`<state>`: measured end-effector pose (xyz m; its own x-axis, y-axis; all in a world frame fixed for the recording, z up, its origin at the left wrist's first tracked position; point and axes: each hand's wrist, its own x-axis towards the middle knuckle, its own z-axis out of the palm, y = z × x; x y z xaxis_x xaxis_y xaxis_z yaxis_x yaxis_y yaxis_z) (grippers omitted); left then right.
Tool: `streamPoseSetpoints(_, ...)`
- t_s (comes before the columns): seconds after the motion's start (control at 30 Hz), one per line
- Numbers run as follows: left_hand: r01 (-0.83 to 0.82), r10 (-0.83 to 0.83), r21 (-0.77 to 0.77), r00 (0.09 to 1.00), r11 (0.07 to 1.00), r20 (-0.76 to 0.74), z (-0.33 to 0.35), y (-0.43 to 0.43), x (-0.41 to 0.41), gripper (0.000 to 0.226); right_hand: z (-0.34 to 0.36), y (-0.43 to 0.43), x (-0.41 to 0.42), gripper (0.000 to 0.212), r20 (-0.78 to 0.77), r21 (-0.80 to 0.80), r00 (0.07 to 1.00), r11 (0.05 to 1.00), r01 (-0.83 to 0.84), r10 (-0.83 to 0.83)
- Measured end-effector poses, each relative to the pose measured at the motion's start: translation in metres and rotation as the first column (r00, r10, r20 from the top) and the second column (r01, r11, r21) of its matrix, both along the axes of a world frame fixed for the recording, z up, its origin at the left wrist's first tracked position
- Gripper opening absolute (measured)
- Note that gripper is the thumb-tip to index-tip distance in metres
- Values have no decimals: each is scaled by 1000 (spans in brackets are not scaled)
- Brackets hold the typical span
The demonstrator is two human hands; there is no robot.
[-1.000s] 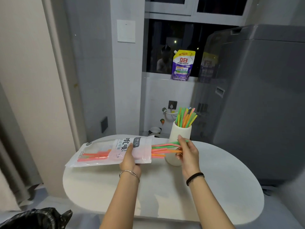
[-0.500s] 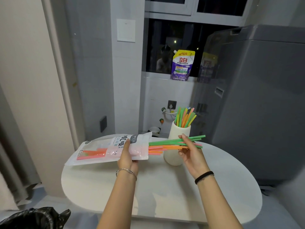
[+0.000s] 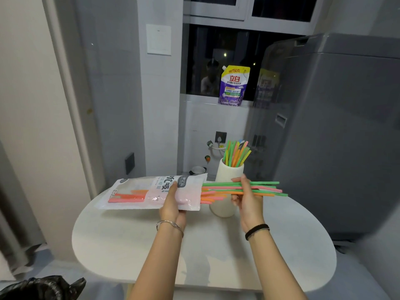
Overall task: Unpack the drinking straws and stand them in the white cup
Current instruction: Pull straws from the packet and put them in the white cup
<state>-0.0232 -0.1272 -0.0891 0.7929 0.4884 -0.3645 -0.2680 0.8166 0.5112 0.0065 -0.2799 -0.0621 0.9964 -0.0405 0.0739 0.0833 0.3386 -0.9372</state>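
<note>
At centre left the left hand [image 3: 173,204] is gripping the pack [image 3: 151,192] near its open right edge, holding it level above the worktop [image 3: 129,241]. Right of it, the right hand [image 3: 246,198] is pinching a bundle of straws [image 3: 264,188], tips pointing right, tails at the pack's mouth. The cup [image 3: 225,176] is standing just behind, straws upright inside. Bare worktop is lying in front.
</note>
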Motion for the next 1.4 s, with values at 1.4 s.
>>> streamPoseSetpoints(1.4, -42, 42, 1, 998, 999, 38, 27, -2, 40, 47, 110, -20, 110, 42, 434, -790, 869, 564, 239, 239)
